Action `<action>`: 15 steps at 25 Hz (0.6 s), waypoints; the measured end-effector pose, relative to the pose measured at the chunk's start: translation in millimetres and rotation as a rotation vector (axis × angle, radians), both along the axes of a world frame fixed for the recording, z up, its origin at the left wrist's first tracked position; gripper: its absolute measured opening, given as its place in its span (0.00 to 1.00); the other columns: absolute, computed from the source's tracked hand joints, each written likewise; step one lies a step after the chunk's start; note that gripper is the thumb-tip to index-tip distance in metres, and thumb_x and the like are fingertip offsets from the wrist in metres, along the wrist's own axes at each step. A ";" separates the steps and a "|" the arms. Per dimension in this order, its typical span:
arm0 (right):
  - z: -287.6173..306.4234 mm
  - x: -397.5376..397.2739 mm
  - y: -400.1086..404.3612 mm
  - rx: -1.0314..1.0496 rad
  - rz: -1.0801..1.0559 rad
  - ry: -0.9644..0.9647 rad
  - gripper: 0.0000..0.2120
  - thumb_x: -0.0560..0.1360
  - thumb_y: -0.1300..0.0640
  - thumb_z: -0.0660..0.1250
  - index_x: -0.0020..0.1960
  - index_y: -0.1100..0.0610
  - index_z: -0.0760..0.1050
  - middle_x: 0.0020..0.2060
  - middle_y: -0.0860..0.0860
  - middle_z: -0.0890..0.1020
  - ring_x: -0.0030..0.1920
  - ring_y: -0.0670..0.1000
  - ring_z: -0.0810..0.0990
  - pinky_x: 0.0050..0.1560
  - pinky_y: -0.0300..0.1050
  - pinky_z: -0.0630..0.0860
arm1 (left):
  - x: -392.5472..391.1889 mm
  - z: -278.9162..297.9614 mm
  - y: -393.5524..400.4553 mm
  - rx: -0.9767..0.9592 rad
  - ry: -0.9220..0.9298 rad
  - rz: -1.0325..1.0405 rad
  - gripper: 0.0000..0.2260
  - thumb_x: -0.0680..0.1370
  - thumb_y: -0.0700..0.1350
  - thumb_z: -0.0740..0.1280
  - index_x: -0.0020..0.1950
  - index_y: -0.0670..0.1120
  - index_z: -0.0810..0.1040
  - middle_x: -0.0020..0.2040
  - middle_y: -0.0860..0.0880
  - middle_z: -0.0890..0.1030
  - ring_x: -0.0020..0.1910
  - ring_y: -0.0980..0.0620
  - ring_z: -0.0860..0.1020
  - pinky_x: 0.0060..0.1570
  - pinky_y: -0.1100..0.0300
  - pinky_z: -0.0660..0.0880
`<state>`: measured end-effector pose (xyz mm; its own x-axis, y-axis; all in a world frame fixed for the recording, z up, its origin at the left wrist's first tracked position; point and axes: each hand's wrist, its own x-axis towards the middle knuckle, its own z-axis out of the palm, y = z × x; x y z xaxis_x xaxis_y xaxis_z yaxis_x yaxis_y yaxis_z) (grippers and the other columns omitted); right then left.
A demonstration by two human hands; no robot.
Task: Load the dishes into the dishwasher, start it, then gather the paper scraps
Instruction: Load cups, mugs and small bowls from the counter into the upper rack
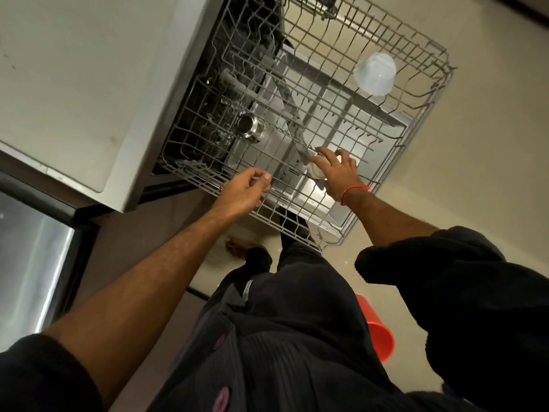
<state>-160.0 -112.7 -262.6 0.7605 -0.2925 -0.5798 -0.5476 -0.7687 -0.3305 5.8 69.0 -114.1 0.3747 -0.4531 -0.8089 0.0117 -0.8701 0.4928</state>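
The dishwasher's grey wire rack (421,120) is pulled out over the open door. My right hand (337,171) grips a small white cup (315,171) and holds it against the rack's near part. My left hand (245,190) hovers at the rack's near edge with fingers loosely curled and nothing in them. A steel cup (250,126) lies on its side at the rack's left. An upturned translucent plastic container (375,73) sits at the rack's far right.
A white countertop (77,84) runs along the left, above the dishwasher opening. A shiny steel appliance front (29,263) is at the lower left. An orange cylinder (377,331) stands on the beige floor beside my legs. My dark clothing fills the bottom.
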 end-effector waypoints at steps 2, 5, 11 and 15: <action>1.5 3.3 0.6 0.006 -0.007 0.006 0.36 0.73 0.63 0.71 0.75 0.44 0.61 0.77 0.49 0.57 0.73 0.66 0.56 0.70 0.66 0.61 | -0.2 1.2 0.8 0.000 -0.005 0.016 0.16 0.85 0.53 0.58 0.69 0.47 0.73 0.61 0.49 0.81 0.47 0.57 0.79 0.35 0.70 0.71; 5.3 5.8 2.4 0.009 0.004 0.004 0.38 0.73 0.63 0.71 0.76 0.43 0.58 0.78 0.50 0.54 0.74 0.66 0.54 0.70 0.67 0.60 | 0.6 2.6 6.5 -0.005 -0.021 0.051 0.15 0.85 0.52 0.59 0.69 0.48 0.74 0.61 0.48 0.81 0.48 0.56 0.79 0.31 0.73 0.72; 43.2 26.2 25.7 0.009 -0.007 -0.094 0.40 0.73 0.53 0.72 0.77 0.42 0.54 0.77 0.52 0.53 0.75 0.64 0.53 0.73 0.67 0.57 | 3.2 23.2 38.6 -0.135 -0.108 0.144 0.13 0.84 0.51 0.62 0.66 0.49 0.77 0.57 0.50 0.81 0.53 0.53 0.81 0.47 0.60 0.79; 102.4 59.9 75.1 0.107 0.078 -0.507 0.25 0.76 0.58 0.66 0.73 0.51 0.67 0.69 0.56 0.68 0.68 0.59 0.67 0.67 0.61 0.67 | 4.4 53.1 84.2 -0.263 -0.305 0.221 0.11 0.83 0.48 0.65 0.63 0.48 0.80 0.52 0.54 0.82 0.49 0.55 0.82 0.54 0.52 0.81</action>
